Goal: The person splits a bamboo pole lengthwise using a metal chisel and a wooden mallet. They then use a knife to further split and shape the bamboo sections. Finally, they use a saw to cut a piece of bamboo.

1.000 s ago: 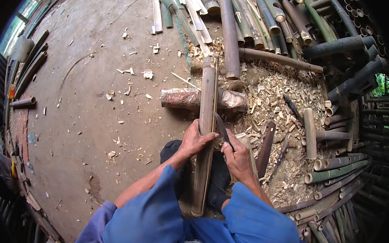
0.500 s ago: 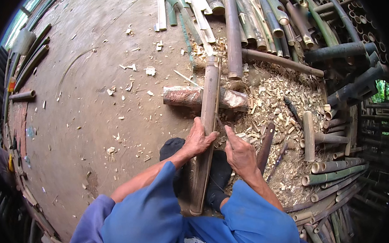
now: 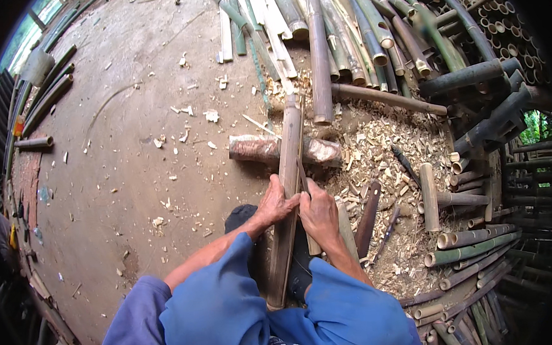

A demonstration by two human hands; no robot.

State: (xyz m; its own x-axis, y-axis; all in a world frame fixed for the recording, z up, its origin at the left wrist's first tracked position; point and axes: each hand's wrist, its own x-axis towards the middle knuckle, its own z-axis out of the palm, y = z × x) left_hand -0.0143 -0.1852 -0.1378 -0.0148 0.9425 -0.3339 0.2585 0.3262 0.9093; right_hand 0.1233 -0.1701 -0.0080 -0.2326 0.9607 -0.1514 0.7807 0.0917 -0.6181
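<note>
the left grip [image 3: 274, 205] is closed, back of the hand up, fingers bent along its left side and thumb [image 3: 290, 203] stretched across to the right, the tip meeting or nearly meeting the right grip [image 3: 317, 209]. that one sits just beside it, clenched, knuckles upward, some fingers folded out of sight. from the left grip the bare left forearm [image 3: 212, 252] slants down and to the left; from the right grip the bare right forearm [image 3: 345, 257] runs down and to the right. the left knee [image 3: 213, 303] lies below the left grip, the right knee [image 3: 360, 313] below the right, and a dark-covered left foot [image 3: 239, 218] beside the left grip
</note>
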